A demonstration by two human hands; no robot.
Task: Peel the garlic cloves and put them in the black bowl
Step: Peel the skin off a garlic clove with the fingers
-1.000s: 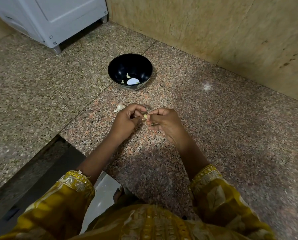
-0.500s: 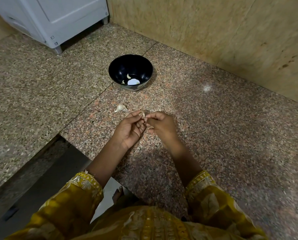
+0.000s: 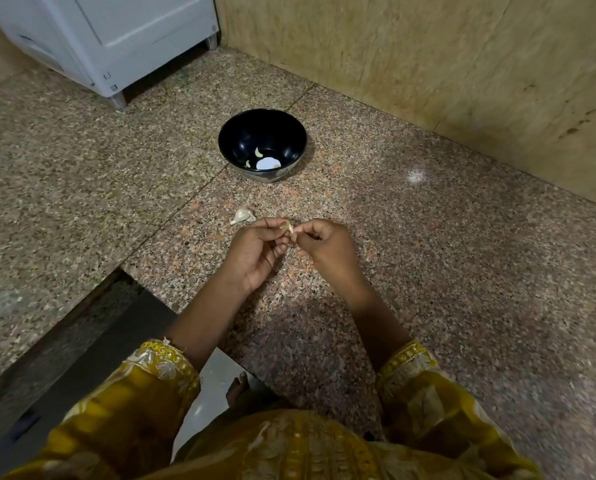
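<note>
A black bowl (image 3: pixel 232 140) stands on the granite counter beyond my hands, with two pale peeled cloves and a bright reflection in its bottom. My left hand (image 3: pixel 255 252) pinches a garlic clove (image 3: pixel 287 228) at its fingertips, palm turned up. My right hand (image 3: pixel 326 245) meets it from the right, thumb and forefinger pinched on the clove's skin. Another unpeeled clove (image 3: pixel 242 215) lies on the counter just left of my left fingertips, between my hands and the bowl.
The speckled granite counter (image 3: pixel 462 271) runs to a beige stone wall (image 3: pixel 428 57) at the back and right. A white appliance (image 3: pixel 116 39) stands at the back left. The counter edge drops away at lower left, near my yellow sleeves.
My left hand has rolled from knuckles-up to palm-up, and both hands drew slightly toward me. The clove now shows at the fingertips with skin pulled outward. The bowl and loose clove stayed put.
</note>
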